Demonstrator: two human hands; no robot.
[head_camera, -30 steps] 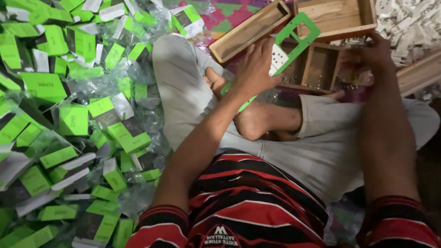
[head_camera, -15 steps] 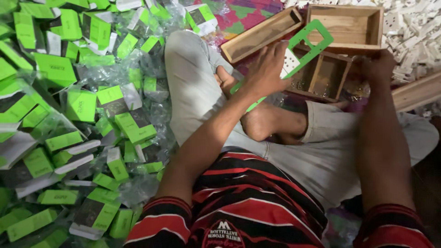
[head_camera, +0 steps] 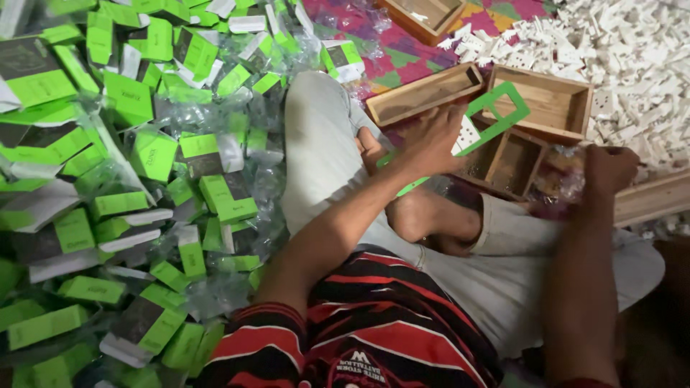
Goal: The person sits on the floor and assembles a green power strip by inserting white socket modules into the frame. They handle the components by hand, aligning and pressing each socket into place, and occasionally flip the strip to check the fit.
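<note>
Fingers of the left hand [head_camera: 431, 140] pinch a flat green card [head_camera: 496, 118]; right hand [head_camera: 607, 169] clutches crinkly clear plastic [head_camera: 564, 179].

View swung down-right; left hand [head_camera: 431, 140] with green card [head_camera: 496, 118] now lower in frame.

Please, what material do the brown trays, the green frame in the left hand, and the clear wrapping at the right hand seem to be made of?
The brown trays look like unpainted wood: visible grain, matte finish, thick walls. The green frame, held by the left hand, seems thin printed card, flat with a cut-out window, though plastic is possible. The clear wrapping at the right hand looks like glossy plastic film: transparent, crinkled, with highlights.
</note>
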